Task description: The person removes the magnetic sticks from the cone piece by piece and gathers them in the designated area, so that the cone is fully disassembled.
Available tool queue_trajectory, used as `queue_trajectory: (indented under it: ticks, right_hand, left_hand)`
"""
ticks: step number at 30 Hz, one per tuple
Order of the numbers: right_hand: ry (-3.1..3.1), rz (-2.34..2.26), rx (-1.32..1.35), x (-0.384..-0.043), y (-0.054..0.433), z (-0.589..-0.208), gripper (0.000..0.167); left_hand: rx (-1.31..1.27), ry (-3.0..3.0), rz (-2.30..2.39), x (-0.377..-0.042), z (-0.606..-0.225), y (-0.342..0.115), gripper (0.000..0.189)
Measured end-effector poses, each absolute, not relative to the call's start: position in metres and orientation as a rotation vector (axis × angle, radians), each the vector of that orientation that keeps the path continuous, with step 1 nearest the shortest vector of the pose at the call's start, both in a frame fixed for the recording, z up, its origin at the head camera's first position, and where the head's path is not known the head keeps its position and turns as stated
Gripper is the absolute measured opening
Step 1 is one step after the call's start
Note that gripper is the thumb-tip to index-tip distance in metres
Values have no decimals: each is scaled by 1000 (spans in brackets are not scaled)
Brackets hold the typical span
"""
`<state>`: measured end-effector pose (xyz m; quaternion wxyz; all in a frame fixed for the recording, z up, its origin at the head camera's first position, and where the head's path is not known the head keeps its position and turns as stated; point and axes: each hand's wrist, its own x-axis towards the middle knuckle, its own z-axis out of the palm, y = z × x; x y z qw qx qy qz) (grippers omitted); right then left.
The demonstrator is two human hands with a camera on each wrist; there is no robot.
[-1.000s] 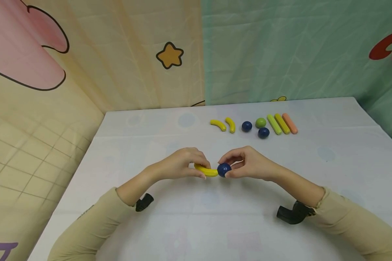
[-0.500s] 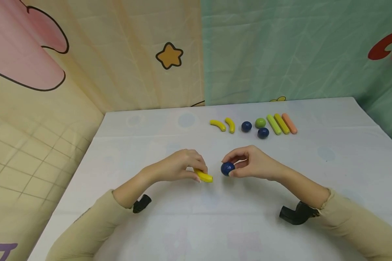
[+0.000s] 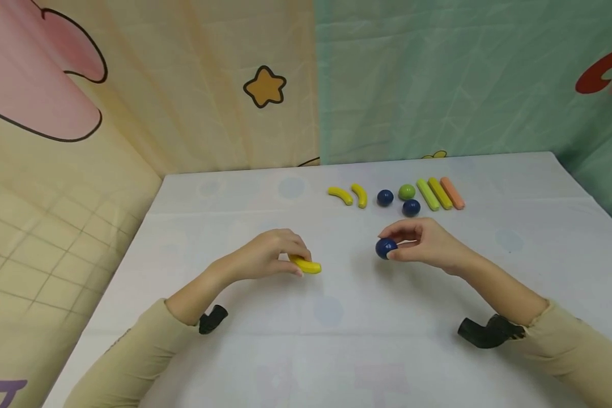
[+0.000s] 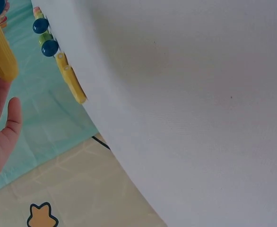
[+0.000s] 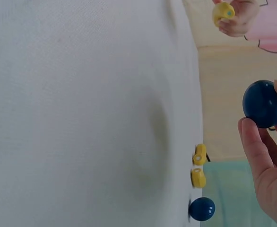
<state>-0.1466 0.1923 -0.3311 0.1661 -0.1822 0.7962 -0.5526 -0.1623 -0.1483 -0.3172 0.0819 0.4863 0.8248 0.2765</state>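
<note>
My left hand (image 3: pixel 275 254) grips a curved yellow rod (image 3: pixel 308 266) between thumb and fingers, just above the white table. One end of this rod (image 4: pixel 4 52) sticks out past the fingers in the left wrist view. To the right, my right hand (image 3: pixel 428 243) pinches a glossy dark blue ball (image 3: pixel 385 248) with thumb and fingertips. The blue ball (image 5: pixel 263 104) is held off the table, as the right wrist view shows. A wide gap separates the ball from the rod.
Along the back of the white table (image 3: pixel 234 226) lie two curved yellow rods (image 3: pixel 359 195), two blue balls (image 3: pixel 411 208) and a green ball (image 3: pixel 407 192). Beside them are straight sticks: light green (image 3: pixel 428 195), yellow (image 3: pixel 441 194) and orange (image 3: pixel 453 193). Printed curtains (image 3: pixel 438 85) hang behind.
One second ago the ball touched the rod's end. My hands have since drawn apart: the right moved right and farther back with the ball, the left moved left with the rod.
</note>
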Motion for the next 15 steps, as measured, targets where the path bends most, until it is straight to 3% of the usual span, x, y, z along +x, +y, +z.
queue_trajectory:
  ticks: [15]
  right_hand:
    - [2464,-1496,-359,-157,214,-331,41]
  left_hand:
    - [1293,2583,1029,-179,-326,-148,21]
